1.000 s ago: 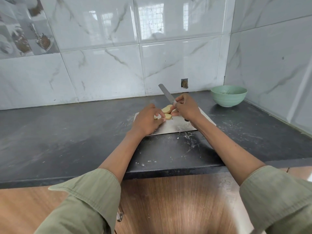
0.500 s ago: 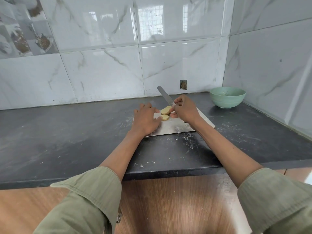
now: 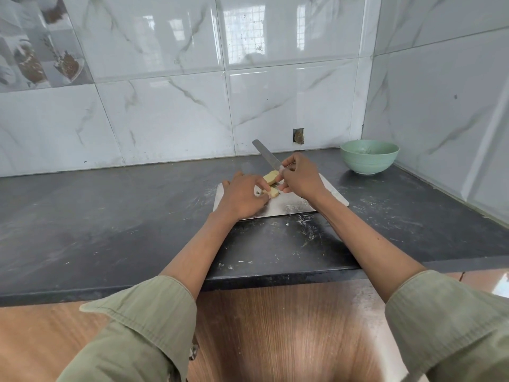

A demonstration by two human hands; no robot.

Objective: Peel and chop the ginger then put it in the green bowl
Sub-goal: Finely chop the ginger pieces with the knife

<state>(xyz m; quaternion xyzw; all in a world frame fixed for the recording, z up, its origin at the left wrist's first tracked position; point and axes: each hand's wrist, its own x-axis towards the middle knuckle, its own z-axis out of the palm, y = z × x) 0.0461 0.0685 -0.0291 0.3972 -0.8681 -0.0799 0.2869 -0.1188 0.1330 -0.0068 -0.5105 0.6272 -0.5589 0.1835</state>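
Note:
Two pale yellow peeled ginger pieces [image 3: 271, 177] lie on a steel cutting board [image 3: 292, 206] on the dark counter. My left hand [image 3: 242, 195] lies over the board's left half, its fingertips touching the nearer ginger piece. My right hand [image 3: 300, 176] grips a knife [image 3: 265, 154] whose blade points up and away to the left, just above the ginger. The knife's handle is hidden in the hand. The green bowl [image 3: 369, 157] stands in the back right corner, well right of the board.
The dark counter [image 3: 110, 216] carries white smears and crumbs near its front edge. Tiled walls close off the back and the right side. A wooden cabinet front [image 3: 275, 326] sits below the counter edge.
My left hand has flattened and spread over the board, fingers reaching to the ginger. The right hand and knife have barely shifted.

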